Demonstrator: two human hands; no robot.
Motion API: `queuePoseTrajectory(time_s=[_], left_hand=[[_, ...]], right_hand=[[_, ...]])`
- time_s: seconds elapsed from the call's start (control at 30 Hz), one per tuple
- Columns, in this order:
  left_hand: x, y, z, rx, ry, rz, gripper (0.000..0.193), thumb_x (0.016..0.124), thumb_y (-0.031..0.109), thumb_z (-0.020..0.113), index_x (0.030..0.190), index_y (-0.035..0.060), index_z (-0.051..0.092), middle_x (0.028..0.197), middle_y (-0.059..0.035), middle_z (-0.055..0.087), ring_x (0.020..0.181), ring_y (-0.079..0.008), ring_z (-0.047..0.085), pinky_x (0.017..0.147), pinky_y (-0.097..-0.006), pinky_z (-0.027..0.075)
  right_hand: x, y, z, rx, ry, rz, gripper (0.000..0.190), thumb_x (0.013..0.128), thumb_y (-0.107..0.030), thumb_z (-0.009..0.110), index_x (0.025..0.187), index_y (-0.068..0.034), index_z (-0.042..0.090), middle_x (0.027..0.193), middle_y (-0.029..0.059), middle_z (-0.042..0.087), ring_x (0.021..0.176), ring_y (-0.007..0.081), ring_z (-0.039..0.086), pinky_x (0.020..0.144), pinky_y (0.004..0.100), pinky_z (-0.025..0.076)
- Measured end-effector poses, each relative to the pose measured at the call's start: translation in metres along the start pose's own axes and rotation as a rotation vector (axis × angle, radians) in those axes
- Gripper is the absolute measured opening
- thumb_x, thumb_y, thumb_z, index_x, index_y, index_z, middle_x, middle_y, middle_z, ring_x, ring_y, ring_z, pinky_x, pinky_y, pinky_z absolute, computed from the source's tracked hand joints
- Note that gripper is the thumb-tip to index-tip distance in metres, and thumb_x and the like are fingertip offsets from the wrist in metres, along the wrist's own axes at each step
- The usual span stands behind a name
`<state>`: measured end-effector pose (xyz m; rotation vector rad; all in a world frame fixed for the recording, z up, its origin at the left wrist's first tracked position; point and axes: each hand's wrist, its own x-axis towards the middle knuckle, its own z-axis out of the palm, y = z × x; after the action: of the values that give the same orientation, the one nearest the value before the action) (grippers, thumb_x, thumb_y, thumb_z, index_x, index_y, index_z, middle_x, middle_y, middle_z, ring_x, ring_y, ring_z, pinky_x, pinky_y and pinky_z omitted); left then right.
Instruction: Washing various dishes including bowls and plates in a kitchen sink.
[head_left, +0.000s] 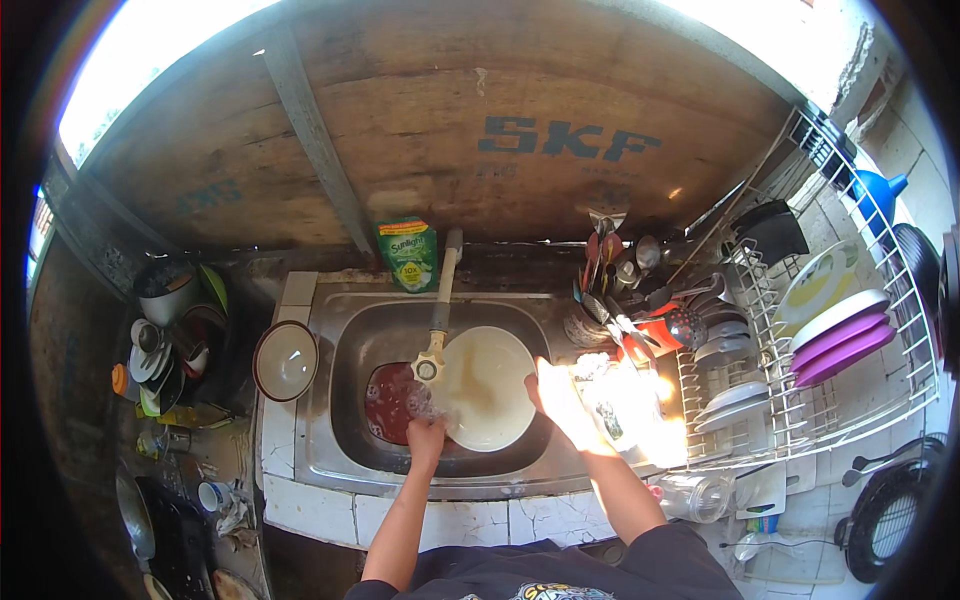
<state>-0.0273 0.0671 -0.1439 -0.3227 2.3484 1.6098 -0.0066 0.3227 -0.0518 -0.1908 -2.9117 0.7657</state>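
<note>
A large white plate (491, 394) with a yellowish-brown stain is tilted inside the metal sink (349, 330). My right hand (553, 386) grips its right rim. At the plate's lower left edge is my left hand (426, 435), its fingers closed around something foamy, perhaps a sponge; what it holds is mostly hidden. Beside it, in the sink's left part, lies a reddish, soapy surface (386, 405), either a basin or a board. The pale plastic faucet (427, 366) reaches over the sink between that and the plate.
A brown-rimmed bowl (286, 361) sits left of the sink. Behind stands a green dish-soap pouch (409, 255). Utensils crowd a holder (589, 328) at the back right. A white wire dish rack (776, 457) holds plates on the right. Stacked pots and dishes (169, 300) stand at far left.
</note>
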Motion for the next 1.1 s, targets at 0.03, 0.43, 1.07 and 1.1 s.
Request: queuePoseTrajectory(time_s=[0.03,0.43,1.07,1.1], left_hand=[[-0.005,0.009,0.003,-0.062,-0.074,-0.021,0.027,0.083,0.017,0.063,0.078,-0.0089,0.066,0.068,-0.0194,0.067,0.063,-0.0243,0.067,0.063,-0.0368,0.052],[-0.031,0.053,-0.035,-0.561,-0.459,-0.218,0.033,0.095,0.013,0.048,0.122,-0.0049,0.054,0.108,-0.0174,0.063,0.09,-0.0256,0.066,0.077,-0.0382,0.057],[-0.018,-0.007,-0.047,-1.154,-0.252,-0.326,0.032,0.097,0.008,0.044,0.128,0.0023,0.051,0.12,-0.0091,0.061,0.108,-0.0222,0.06,0.095,-0.0417,0.048],[-0.015,-0.011,-0.053,-1.167,-0.217,-0.315,0.032,0.098,0.008,0.044,0.129,0.0026,0.051,0.12,-0.009,0.061,0.106,-0.0218,0.06,0.094,-0.0411,0.048]], right_hand=[[0.004,-0.006,-0.02,-0.034,-0.067,-0.081,0.023,0.084,-0.015,0.052,0.102,-0.002,0.056,0.078,0.0266,0.063,0.07,0.0428,0.064,0.065,0.0524,0.05],[-0.045,-0.042,-0.069,-0.413,0.297,-0.108,0.062,0.081,-0.003,0.054,0.141,-0.011,0.043,0.104,0.0119,0.055,0.092,0.0269,0.06,0.068,0.038,0.054],[-0.081,-0.016,0.066,0.389,0.146,0.149,0.092,0.068,0.01,0.057,0.15,-0.008,0.02,0.135,0.0237,0.042,0.125,0.0419,0.042,0.108,0.0452,0.034],[-0.073,-0.014,0.073,0.507,0.032,0.262,0.092,0.068,0.011,0.056,0.15,-0.007,0.019,0.135,0.0231,0.042,0.128,0.0396,0.042,0.108,0.0448,0.035]])
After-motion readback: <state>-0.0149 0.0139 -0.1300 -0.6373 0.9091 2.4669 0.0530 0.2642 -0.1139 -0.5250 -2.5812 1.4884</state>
